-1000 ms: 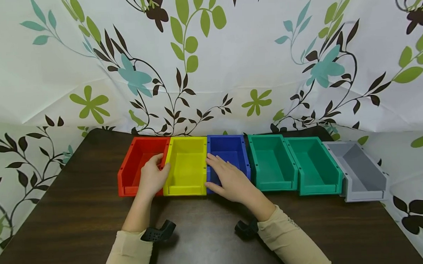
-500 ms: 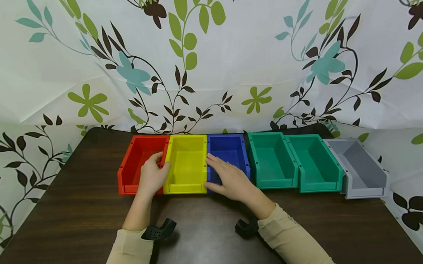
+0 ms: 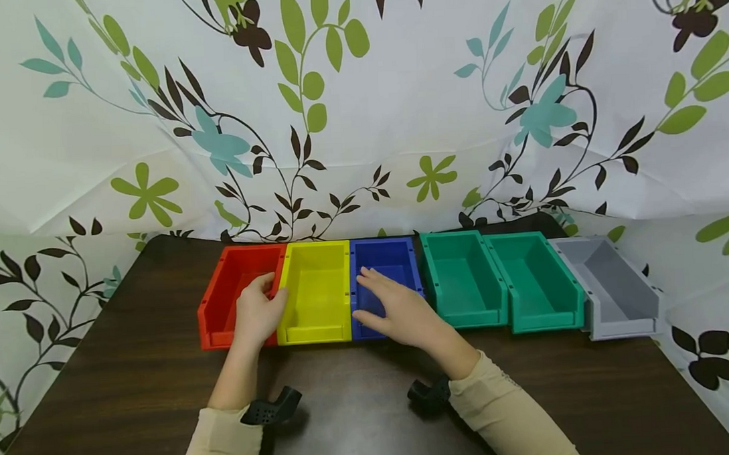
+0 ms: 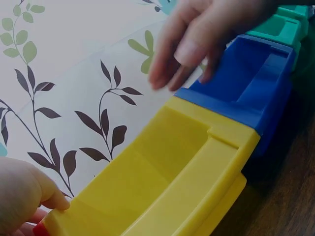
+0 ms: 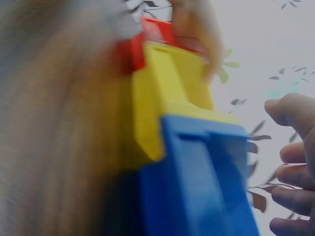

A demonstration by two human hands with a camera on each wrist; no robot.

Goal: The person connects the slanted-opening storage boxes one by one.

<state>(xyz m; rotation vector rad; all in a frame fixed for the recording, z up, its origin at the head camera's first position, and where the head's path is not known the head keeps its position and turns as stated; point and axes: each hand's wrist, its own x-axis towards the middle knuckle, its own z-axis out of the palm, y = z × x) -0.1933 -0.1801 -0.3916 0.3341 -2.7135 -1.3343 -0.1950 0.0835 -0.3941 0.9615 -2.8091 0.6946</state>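
The red bin (image 3: pixel 214 340), yellow bin (image 3: pixel 315 334) and blue bin (image 3: pixel 382 244) stand side by side on the table. My left hand (image 3: pixel 258 315) pinches the walls where red and yellow meet, its fingers inside the red bin and its thumb on the yellow rim. In the left wrist view that thumb (image 4: pixel 54 199) lies at the yellow bin's corner. My right hand (image 3: pixel 404 313) hovers with spread fingers over the blue bin, holding nothing. The right wrist view shows those fingers (image 5: pixel 295 199) apart from the blue bin's side.
Two green bins (image 3: pixel 473 319) and a grey bin (image 3: pixel 624 329) continue the row to the right, the grey one angled. A narrow gap parts blue from green. Behind the dark wooden table (image 3: pixel 122 370) hangs a leaf-patterned cloth (image 3: pixel 349 134).
My right hand has come off the wall between the yellow and blue bins and shifted slightly right over the blue one. My left hand keeps its hold. The head view has shifted a little.
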